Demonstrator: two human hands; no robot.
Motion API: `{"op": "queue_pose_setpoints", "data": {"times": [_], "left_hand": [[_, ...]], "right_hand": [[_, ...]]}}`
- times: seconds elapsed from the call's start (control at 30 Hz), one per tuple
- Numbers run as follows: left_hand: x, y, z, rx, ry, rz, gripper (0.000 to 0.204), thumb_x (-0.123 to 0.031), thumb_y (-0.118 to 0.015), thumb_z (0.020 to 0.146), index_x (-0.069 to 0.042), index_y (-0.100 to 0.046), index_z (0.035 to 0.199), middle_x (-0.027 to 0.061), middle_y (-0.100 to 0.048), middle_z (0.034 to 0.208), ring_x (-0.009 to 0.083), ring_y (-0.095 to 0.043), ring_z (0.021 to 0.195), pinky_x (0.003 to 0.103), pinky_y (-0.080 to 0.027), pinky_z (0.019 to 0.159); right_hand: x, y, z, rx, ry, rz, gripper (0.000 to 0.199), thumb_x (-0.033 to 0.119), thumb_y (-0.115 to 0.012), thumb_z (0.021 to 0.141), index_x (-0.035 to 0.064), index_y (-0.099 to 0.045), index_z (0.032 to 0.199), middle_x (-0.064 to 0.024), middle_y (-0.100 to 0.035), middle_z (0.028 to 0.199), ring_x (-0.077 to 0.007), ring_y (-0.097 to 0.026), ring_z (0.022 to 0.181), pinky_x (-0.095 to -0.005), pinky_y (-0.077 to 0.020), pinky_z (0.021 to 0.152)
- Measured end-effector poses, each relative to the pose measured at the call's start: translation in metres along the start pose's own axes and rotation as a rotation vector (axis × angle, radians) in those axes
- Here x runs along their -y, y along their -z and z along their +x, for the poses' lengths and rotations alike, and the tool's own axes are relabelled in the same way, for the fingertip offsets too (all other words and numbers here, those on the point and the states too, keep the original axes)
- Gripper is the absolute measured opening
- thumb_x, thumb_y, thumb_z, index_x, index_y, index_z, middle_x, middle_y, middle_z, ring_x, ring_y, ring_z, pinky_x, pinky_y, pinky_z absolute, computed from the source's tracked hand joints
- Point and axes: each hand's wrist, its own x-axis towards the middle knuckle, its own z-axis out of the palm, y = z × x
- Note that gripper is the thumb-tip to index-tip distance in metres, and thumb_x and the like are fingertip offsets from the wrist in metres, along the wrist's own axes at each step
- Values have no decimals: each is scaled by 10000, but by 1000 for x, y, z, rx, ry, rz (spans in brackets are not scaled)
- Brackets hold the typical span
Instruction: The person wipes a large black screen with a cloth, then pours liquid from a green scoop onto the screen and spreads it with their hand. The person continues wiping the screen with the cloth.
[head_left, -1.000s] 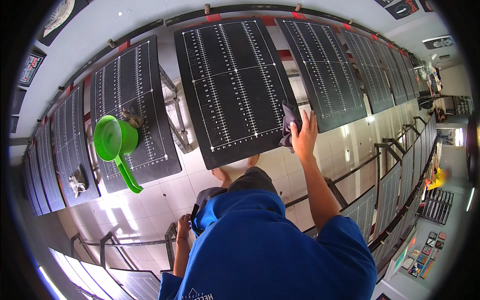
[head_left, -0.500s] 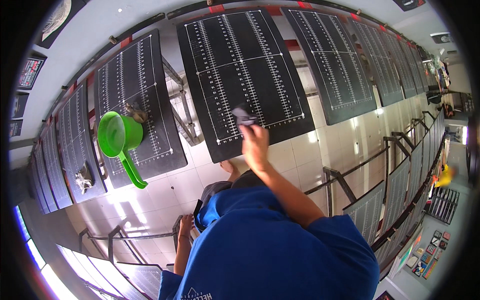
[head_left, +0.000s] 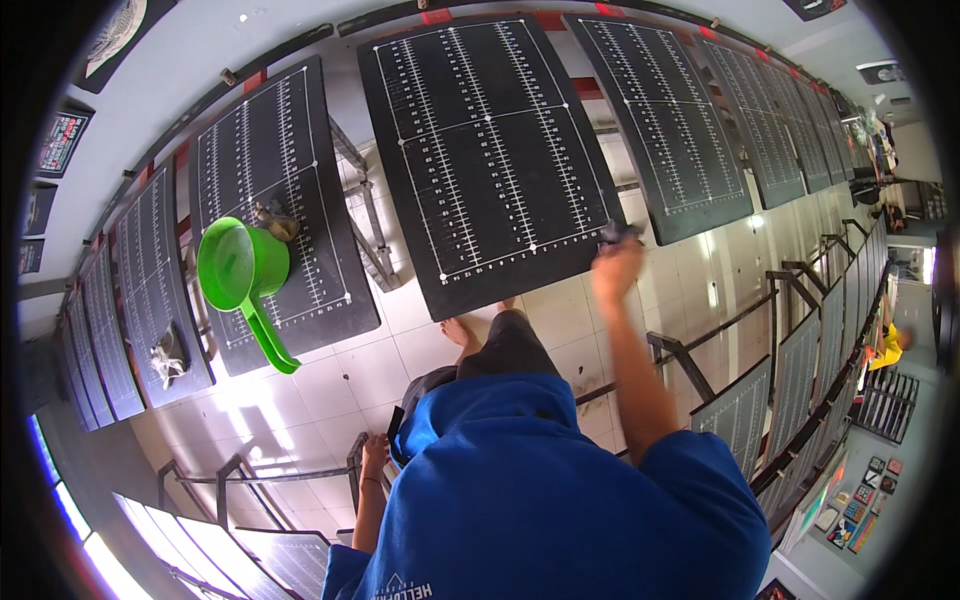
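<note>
A small dark object, likely a cloth (head_left: 620, 234), is seen at the lower right corner of the central board (head_left: 490, 150). It is held against that corner by the right hand (head_left: 617, 272). The fingers appear closed over the cloth, though motion blur prevents the exact grip from being read.

The board is a black rectangular panel ruled with white lines and dotted columns. Its long axis runs away from the person, toward the top of the view. The cloth therefore lies at the near end of that axis, on the right edge, directly ahead of the extended right forearm.

The right hand is by far the nearer to the cloth. The left hand (head_left: 374, 455) is well apart, low at the person's side near a metal rail (head_left: 290, 475). Whether it is open or closed cannot be told, and nothing is clearly held in it.

The two hands are thus wide apart, one raised forward, one down.

A blue shirt (head_left: 540, 500) fills the lower centre. A bare foot (head_left: 462, 335) is seen on the pale floor tiles (head_left: 350, 370), just below the board's near edge.

On the next board to the left (head_left: 270, 180) a green scoop (head_left: 245, 270) rests, its handle pointing toward the person, with a small brownish clump (head_left: 272, 218) just beyond it. Further matching boards are ranged along both sides.
</note>
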Motion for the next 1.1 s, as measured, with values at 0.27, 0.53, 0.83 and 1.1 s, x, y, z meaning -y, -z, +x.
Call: {"op": "queue_pose_setpoints", "data": {"times": [0.27,0.53,0.83,1.1], "left_hand": [[-43,-8,11,-53,301,-542,424,-395,-506,996,-60,-590,1242,92,-672,1056,187,-641,833,326,-511,716],[-28,-34,-20,-77,125,-227,418,-389,-533,954,-67,-613,1208,60,-673,1024,158,-614,820,317,-500,695],[-85,-18,10,-167,295,-733,450,-408,-499,1003,-42,-577,1252,99,-677,1047,202,-656,859,336,-529,739],[-66,-38,-39,-174,513,-526,412,-388,-560,934,-69,-606,1190,84,-684,1030,189,-651,789,328,-517,686]], "right_hand": [[208,-41,-141,1265,819,243,374,91,-652,793,10,-654,1158,-150,-628,1172,-292,-618,1064,-390,-483,941],[81,-7,65,2,-203,216,133,32,-563,799,5,-565,929,-163,-564,910,-276,-577,784,-451,-485,693],[228,-63,-55,1139,436,433,431,-24,-611,763,-21,-605,1194,-183,-609,1122,-308,-599,1085,-383,-486,934],[140,-76,96,-25,256,-231,46,26,-548,804,30,-557,759,-96,-548,680,-248,-570,597,-402,-452,527]]}}
